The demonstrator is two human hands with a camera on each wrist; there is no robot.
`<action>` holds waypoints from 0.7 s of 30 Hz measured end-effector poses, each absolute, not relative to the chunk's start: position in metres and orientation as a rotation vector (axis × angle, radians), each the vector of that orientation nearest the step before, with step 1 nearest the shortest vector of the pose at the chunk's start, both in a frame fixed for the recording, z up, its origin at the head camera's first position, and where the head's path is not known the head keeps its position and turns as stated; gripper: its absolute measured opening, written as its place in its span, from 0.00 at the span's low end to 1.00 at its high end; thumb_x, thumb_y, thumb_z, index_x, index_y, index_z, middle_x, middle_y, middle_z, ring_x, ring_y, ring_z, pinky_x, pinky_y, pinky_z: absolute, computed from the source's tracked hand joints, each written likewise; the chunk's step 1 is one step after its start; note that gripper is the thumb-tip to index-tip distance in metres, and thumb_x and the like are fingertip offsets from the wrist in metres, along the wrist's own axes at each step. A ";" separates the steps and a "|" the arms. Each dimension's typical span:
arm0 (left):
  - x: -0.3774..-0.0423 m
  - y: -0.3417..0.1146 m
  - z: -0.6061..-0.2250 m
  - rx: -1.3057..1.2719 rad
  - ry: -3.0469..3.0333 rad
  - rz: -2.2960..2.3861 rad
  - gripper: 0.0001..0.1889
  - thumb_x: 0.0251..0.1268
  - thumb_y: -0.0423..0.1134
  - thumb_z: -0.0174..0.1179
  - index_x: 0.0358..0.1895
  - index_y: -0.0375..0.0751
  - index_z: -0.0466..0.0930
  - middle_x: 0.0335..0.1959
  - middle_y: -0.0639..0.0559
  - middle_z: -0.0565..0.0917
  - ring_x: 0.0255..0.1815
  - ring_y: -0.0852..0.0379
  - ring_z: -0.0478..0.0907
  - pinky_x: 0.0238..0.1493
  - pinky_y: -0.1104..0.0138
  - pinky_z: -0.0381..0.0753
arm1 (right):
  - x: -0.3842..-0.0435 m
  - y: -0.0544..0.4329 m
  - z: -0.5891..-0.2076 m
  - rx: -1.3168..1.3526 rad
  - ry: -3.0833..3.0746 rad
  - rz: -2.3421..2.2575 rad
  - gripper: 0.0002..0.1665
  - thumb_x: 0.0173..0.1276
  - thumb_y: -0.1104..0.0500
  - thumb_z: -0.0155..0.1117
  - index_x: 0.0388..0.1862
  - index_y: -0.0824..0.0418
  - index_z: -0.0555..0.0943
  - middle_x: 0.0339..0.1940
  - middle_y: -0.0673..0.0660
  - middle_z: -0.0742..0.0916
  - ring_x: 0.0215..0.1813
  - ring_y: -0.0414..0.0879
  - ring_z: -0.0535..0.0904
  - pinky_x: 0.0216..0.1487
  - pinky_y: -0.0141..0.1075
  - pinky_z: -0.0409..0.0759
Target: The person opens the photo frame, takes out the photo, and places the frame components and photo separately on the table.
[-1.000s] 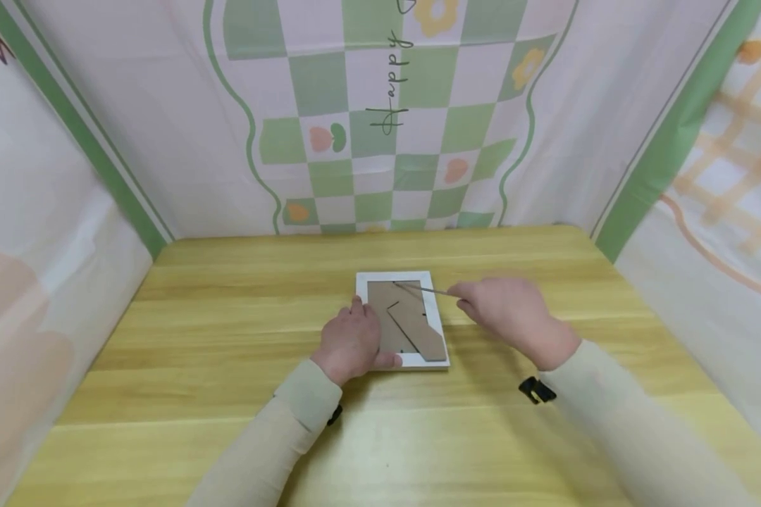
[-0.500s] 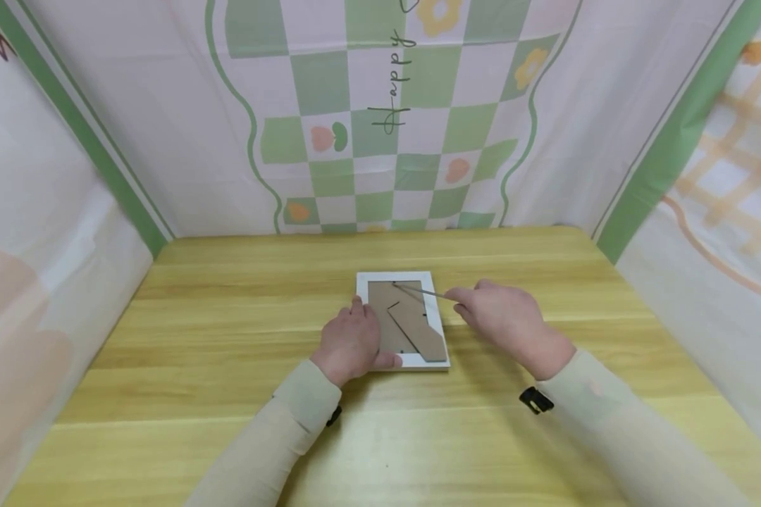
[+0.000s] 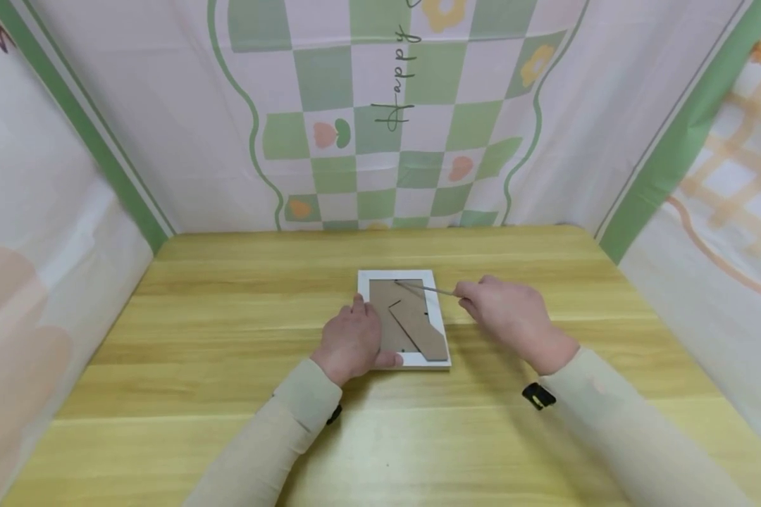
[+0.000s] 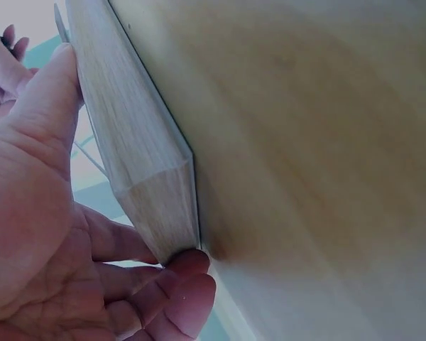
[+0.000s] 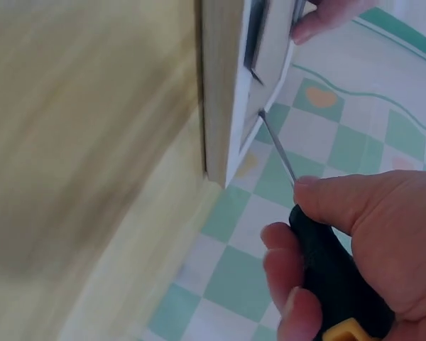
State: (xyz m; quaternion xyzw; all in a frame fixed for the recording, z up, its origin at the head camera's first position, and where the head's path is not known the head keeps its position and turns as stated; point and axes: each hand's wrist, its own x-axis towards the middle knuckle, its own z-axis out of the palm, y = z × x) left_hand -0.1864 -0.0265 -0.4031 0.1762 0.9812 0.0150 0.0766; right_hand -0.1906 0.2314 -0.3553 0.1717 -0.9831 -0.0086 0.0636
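White rectangular picture frame with wood-grain sides [image 3: 390, 274] lies face down near the middle of the yellow-brown wood-grain table [image 3: 165, 352], back side up. Flat brown backing board [image 3: 383, 294] sits inside the rim; angled brown stand flap [image 3: 423, 334] lies on it, wide foot overlapping the near right corner of the rim. Small dark metal tabs [image 3: 426, 314] show along the board's edges: one far, one right, one near. Left hand [image 3: 350, 341] is clamped on the frame's near left corner: thumb along the near side, other fingers round the left side, as the left wrist view shows. Right hand [image 3: 507, 313] is closed around a screwdriver with a thin grey metal shaft and a dark handle with yellow on it [image 5: 331, 266], thumb at the front end of the grip. Hand sits just right of the frame, raised off the table; shaft slopes down leftward over the right rim, tip at the far tab. Can't tell whether the tip is under that tab or only against it; too small to read. Both cuffs are beige: left sleeve [image 3: 254, 443], right sleeve [image 3: 621, 422], black clip [image 3: 538, 396] beside the right one. Behind the table hangs a white fabric backdrop with green checks [image 3: 418, 169].
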 end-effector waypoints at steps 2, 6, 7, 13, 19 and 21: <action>-0.186 -0.026 -0.403 0.526 2.942 0.041 0.61 0.55 0.79 0.62 0.76 0.28 0.66 0.80 0.30 0.63 0.65 0.40 0.78 0.45 0.56 0.88 | -0.195 0.234 -0.351 0.539 -2.993 -0.037 0.07 0.79 0.52 0.63 0.50 0.46 0.85 0.32 0.52 0.86 0.28 0.47 0.80 0.17 0.45 0.71; -0.186 -0.026 -0.403 0.524 2.940 0.020 0.61 0.55 0.80 0.62 0.76 0.29 0.66 0.80 0.31 0.63 0.65 0.41 0.78 0.43 0.57 0.88 | -0.207 0.238 -0.342 0.596 -3.033 -0.030 0.09 0.79 0.52 0.63 0.53 0.45 0.86 0.41 0.50 0.92 0.38 0.47 0.87 0.23 0.47 0.76; -0.186 -0.026 -0.403 0.524 2.941 0.016 0.61 0.55 0.80 0.61 0.76 0.29 0.66 0.80 0.31 0.64 0.65 0.41 0.78 0.43 0.57 0.88 | -0.210 0.239 -0.339 0.617 -3.038 -0.032 0.10 0.79 0.53 0.63 0.53 0.45 0.87 0.44 0.50 0.92 0.42 0.49 0.88 0.25 0.48 0.79; -0.186 -0.026 -0.402 0.515 2.930 0.050 0.61 0.55 0.79 0.63 0.77 0.28 0.65 0.80 0.30 0.62 0.67 0.40 0.77 0.47 0.56 0.88 | -0.227 0.242 -0.320 0.701 -3.108 -0.010 0.10 0.79 0.53 0.63 0.53 0.45 0.88 0.53 0.49 0.91 0.53 0.54 0.89 0.43 0.53 0.85; -0.186 -0.027 -0.402 0.517 2.926 0.073 0.61 0.55 0.78 0.63 0.77 0.28 0.64 0.80 0.30 0.62 0.68 0.40 0.76 0.50 0.56 0.87 | -0.248 0.248 -0.305 0.809 -3.210 0.122 0.11 0.80 0.54 0.62 0.54 0.49 0.88 0.50 0.50 0.91 0.46 0.49 0.88 0.47 0.51 0.84; -0.187 -0.027 -0.402 0.519 2.930 0.075 0.61 0.55 0.79 0.63 0.77 0.28 0.65 0.80 0.30 0.62 0.68 0.40 0.76 0.51 0.56 0.87 | -0.257 0.250 -0.301 0.838 -3.268 0.200 0.12 0.80 0.55 0.61 0.55 0.52 0.87 0.46 0.51 0.90 0.41 0.46 0.86 0.44 0.48 0.84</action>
